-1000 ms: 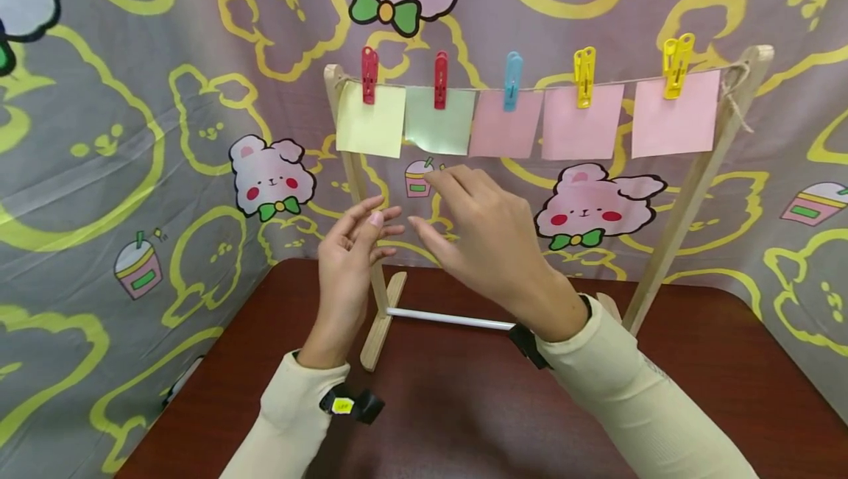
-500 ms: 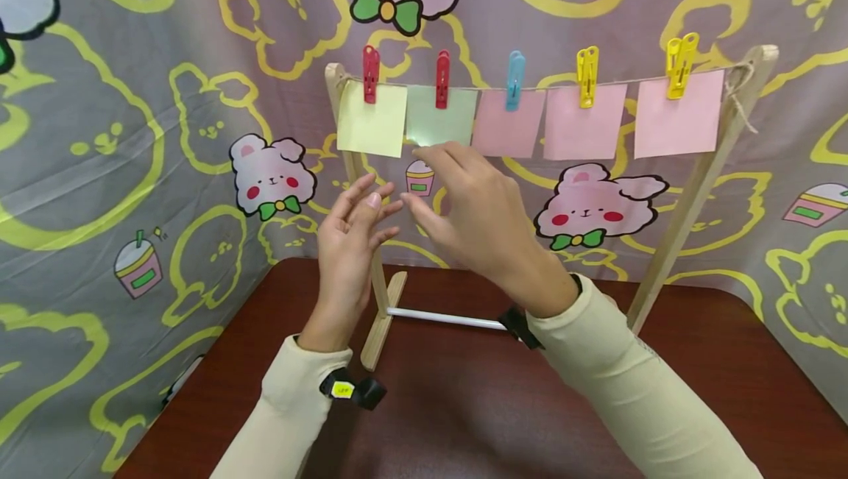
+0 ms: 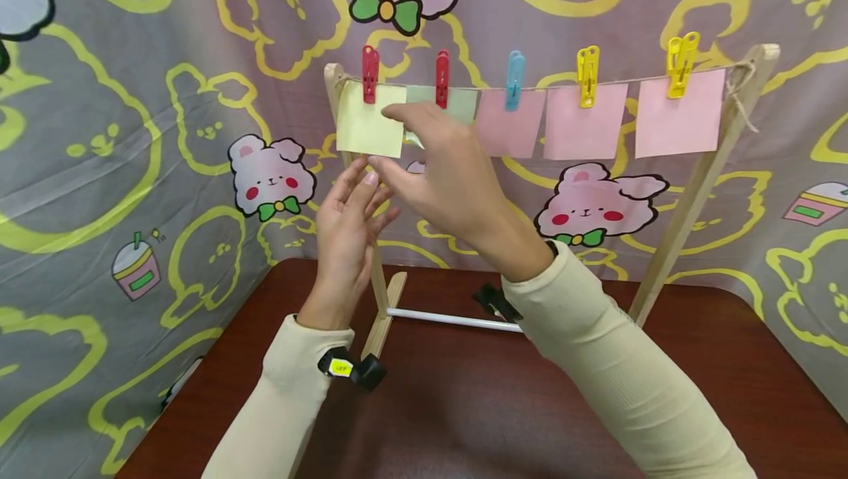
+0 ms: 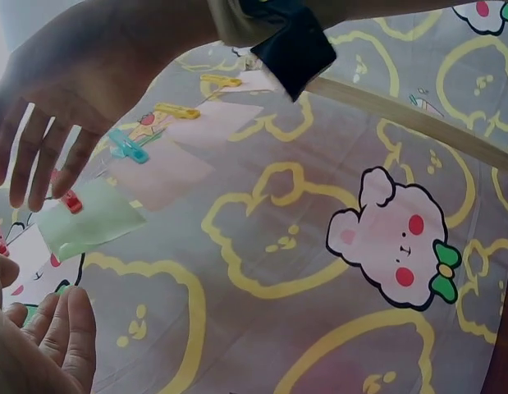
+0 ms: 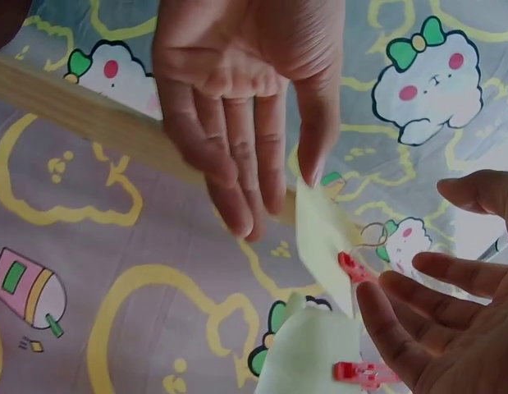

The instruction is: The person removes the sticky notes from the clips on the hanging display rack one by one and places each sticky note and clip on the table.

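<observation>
A pale yellow paper note (image 3: 361, 129) hangs at the left end of a string under a red clothespin (image 3: 370, 74). My right hand (image 3: 444, 174) is raised in front of it and of the pale green note (image 3: 469, 104), fingers loosely bent and thumb apart, holding nothing. Just under the yellow note, my left hand (image 3: 346, 232) has its fingers spread and relaxed. From the head view I cannot tell whether either hand touches the paper. Seen from the right wrist, the left hand (image 5: 237, 107) reaches down beside the yellow note, and the right hand (image 5: 450, 312) is near the red clothespins.
Pink notes (image 3: 584, 129) hang further right under a blue clothespin (image 3: 514, 80) and yellow clothespins (image 3: 587, 76). A wooden frame post (image 3: 709, 170) carries the string, with a white rod (image 3: 450, 318) low between the feet. Below is a dark red table (image 3: 464, 405), before a patterned cloth (image 3: 199, 23).
My right hand has moved up and left, from below the green note to in front of the yellow and green ones. The left hand has risen slightly. The hanging notes stay in place.
</observation>
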`<state>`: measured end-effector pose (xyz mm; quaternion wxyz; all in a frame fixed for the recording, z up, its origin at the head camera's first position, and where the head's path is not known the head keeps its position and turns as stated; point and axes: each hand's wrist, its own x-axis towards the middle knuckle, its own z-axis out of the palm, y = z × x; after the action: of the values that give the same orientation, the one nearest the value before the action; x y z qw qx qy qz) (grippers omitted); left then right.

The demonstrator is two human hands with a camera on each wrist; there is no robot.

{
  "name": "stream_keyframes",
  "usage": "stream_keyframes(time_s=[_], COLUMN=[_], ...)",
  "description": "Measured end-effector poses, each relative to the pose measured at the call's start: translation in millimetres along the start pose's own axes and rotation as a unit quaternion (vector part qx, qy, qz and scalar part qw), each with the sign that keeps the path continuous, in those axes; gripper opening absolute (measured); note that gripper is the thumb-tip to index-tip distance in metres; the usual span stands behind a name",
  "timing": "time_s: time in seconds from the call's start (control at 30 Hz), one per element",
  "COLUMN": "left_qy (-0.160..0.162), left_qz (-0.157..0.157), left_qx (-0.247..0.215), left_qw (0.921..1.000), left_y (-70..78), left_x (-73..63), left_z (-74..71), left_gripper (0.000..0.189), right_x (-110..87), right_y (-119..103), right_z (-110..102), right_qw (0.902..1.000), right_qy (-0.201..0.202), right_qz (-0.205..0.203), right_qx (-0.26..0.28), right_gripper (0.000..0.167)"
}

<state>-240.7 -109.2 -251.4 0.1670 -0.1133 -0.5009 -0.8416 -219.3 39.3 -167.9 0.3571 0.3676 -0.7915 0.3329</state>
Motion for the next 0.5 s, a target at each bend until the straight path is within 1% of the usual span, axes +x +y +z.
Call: stream_keyframes(time_s=[0.3, 0.4, 0.5], left_qy=[0.015, 0.015, 0.016], left_qz=[-0.014, -0.016, -0.022], left_qx=[-0.021, -0.033, -0.042], left_qw=[0.9996, 0.9992, 0.9988], left_y=[0.8, 0.3, 0.4], left_x=[7.7, 10.1, 12.0], left_z=[9.6, 11.2, 11.4], left_gripper=[0.042, 0.035, 0.024], right_x=[20.7, 27.3, 34.1], right_y=[-4.7, -4.1, -4.8], right_z=[0.0, -0.3, 0.2], right_qw=[0.9986, 0.9973, 0.9964], right_qy=[0.010, 0.006, 0.001], right_qz=[0.038, 0.058, 0.072], right_qx=[0.035, 0.046, 0.044], right_gripper=[0.046, 0.046, 0.046])
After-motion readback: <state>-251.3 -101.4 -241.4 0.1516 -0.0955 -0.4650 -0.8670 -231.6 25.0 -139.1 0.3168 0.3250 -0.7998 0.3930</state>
